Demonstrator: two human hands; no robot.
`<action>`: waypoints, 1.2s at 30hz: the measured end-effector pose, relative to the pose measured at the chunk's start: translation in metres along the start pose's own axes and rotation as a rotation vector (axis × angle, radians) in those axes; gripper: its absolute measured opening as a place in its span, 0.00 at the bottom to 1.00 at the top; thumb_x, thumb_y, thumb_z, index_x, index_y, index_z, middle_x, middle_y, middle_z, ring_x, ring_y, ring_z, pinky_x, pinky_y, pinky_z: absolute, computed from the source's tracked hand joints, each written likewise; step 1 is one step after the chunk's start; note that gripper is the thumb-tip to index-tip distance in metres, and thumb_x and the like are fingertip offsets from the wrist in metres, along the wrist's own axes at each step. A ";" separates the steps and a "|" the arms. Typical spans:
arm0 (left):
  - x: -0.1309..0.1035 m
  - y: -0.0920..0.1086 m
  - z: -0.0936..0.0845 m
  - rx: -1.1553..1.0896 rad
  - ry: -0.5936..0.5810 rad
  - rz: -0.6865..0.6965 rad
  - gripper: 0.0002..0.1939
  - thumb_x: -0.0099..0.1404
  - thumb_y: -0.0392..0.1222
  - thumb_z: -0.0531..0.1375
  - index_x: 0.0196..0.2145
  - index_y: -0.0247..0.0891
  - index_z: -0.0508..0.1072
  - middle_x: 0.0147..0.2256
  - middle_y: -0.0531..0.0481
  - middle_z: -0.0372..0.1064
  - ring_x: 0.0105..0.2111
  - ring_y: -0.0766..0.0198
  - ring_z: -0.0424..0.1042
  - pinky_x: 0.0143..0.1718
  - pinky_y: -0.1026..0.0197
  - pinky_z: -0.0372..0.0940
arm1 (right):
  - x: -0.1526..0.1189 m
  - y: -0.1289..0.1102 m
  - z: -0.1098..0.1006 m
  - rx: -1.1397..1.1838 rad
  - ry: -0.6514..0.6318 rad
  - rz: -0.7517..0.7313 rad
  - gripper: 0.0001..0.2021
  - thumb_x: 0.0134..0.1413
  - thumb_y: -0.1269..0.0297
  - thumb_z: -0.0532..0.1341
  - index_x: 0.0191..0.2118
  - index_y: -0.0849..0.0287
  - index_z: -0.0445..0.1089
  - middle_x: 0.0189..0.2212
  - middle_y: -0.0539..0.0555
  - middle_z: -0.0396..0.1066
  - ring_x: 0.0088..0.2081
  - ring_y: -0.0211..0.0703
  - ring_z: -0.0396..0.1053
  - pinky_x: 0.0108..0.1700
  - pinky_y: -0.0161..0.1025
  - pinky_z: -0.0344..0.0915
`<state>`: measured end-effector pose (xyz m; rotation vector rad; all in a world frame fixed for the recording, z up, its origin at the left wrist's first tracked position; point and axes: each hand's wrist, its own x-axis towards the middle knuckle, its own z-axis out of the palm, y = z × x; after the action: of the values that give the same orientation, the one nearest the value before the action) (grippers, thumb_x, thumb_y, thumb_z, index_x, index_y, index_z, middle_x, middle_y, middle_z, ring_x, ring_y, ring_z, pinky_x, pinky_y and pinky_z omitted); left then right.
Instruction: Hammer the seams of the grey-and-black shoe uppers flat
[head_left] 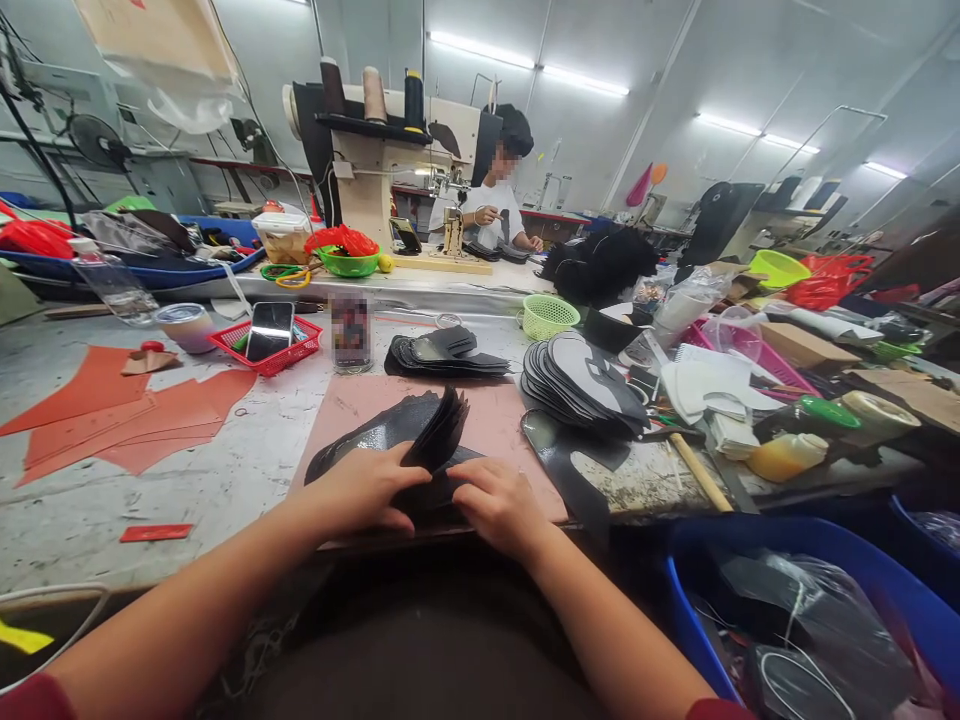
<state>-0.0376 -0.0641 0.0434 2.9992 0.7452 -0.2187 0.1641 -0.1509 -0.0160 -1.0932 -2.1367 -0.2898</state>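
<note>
Two hands [375, 488] [501, 503] touch black pieces [439, 432]; the blurred container [351, 335] seems printed.

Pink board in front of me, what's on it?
Black pieces, partly hidden by your left hand; another black piece overlaps the right edge of the pink board. Whatever's beneath is covered.

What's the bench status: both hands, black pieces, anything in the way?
Left-hand grip against thin black sheet pieces, several bent upright. Right-hand grip close beside, contact unclear. Dark-headed, wooden-handled hammer off right, not in the way.
</note>
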 end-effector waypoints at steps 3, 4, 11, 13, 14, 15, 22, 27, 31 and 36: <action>0.000 0.000 -0.001 0.003 0.011 0.002 0.29 0.48 0.54 0.68 0.48 0.48 0.70 0.44 0.47 0.66 0.35 0.53 0.74 0.33 0.60 0.66 | -0.003 -0.004 0.002 -0.144 0.053 -0.086 0.14 0.58 0.74 0.51 0.24 0.57 0.67 0.29 0.51 0.72 0.33 0.39 0.65 0.38 0.37 0.59; 0.000 0.000 0.000 0.005 0.013 0.002 0.30 0.48 0.56 0.67 0.48 0.48 0.70 0.43 0.47 0.67 0.35 0.52 0.74 0.32 0.59 0.66 | -0.004 -0.005 0.003 -0.167 0.054 -0.101 0.14 0.58 0.75 0.50 0.24 0.57 0.67 0.27 0.50 0.72 0.31 0.38 0.64 0.37 0.37 0.58; -0.002 0.001 0.001 -0.030 0.010 0.011 0.23 0.56 0.57 0.61 0.48 0.48 0.70 0.47 0.46 0.65 0.38 0.54 0.73 0.35 0.60 0.66 | -0.007 -0.005 0.011 -0.186 0.158 -0.118 0.12 0.57 0.76 0.51 0.24 0.59 0.64 0.40 0.53 0.74 0.38 0.40 0.66 0.40 0.38 0.57; -0.002 0.001 -0.001 -0.034 0.001 0.000 0.21 0.58 0.55 0.61 0.48 0.48 0.70 0.47 0.47 0.65 0.38 0.55 0.73 0.35 0.60 0.65 | -0.007 -0.005 0.012 -0.192 0.141 -0.110 0.11 0.57 0.75 0.52 0.24 0.59 0.63 0.45 0.54 0.73 0.41 0.42 0.66 0.42 0.39 0.58; -0.002 0.001 -0.002 -0.039 -0.006 -0.004 0.21 0.58 0.55 0.60 0.48 0.48 0.70 0.47 0.47 0.65 0.38 0.55 0.73 0.35 0.60 0.65 | -0.007 -0.004 0.013 -0.195 0.134 -0.105 0.11 0.56 0.75 0.52 0.25 0.58 0.62 0.46 0.55 0.73 0.42 0.42 0.67 0.42 0.39 0.58; -0.001 0.000 -0.003 -0.047 -0.012 -0.010 0.21 0.58 0.55 0.61 0.48 0.48 0.70 0.46 0.47 0.65 0.37 0.55 0.73 0.35 0.60 0.65 | -0.007 -0.004 0.013 -0.197 0.128 -0.102 0.10 0.56 0.75 0.52 0.25 0.58 0.62 0.46 0.56 0.72 0.44 0.43 0.67 0.43 0.40 0.58; 0.000 -0.010 -0.005 -0.151 -0.022 -0.003 0.17 0.61 0.44 0.58 0.49 0.50 0.69 0.44 0.50 0.67 0.38 0.59 0.72 0.38 0.62 0.63 | -0.007 0.000 0.016 -0.171 0.077 -0.086 0.08 0.54 0.76 0.51 0.28 0.57 0.61 0.48 0.60 0.71 0.51 0.46 0.65 0.49 0.43 0.58; -0.002 -0.007 -0.004 -0.130 0.006 0.007 0.16 0.61 0.43 0.55 0.48 0.49 0.69 0.43 0.50 0.67 0.36 0.60 0.72 0.36 0.62 0.64 | 0.006 0.003 0.016 -0.105 0.093 -0.004 0.07 0.55 0.75 0.50 0.29 0.57 0.59 0.49 0.63 0.70 0.38 0.40 0.72 0.44 0.40 0.59; -0.003 -0.006 -0.002 -0.124 0.009 -0.005 0.18 0.59 0.47 0.59 0.48 0.48 0.69 0.46 0.49 0.66 0.38 0.57 0.71 0.37 0.60 0.64 | 0.016 0.003 0.018 -0.081 0.130 0.060 0.07 0.58 0.75 0.51 0.31 0.57 0.61 0.46 0.60 0.72 0.38 0.38 0.71 0.43 0.39 0.59; -0.003 -0.012 0.001 -0.186 0.073 -0.091 0.24 0.62 0.39 0.54 0.56 0.50 0.62 0.41 0.49 0.67 0.35 0.61 0.71 0.38 0.61 0.64 | 0.005 -0.003 0.016 -0.206 0.247 0.129 0.04 0.55 0.73 0.57 0.35 0.57 0.66 0.43 0.59 0.71 0.44 0.46 0.66 0.44 0.43 0.59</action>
<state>-0.0464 -0.0554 0.0423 2.8137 0.8587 -0.0404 0.1521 -0.1416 -0.0239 -1.2363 -1.8394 -0.5635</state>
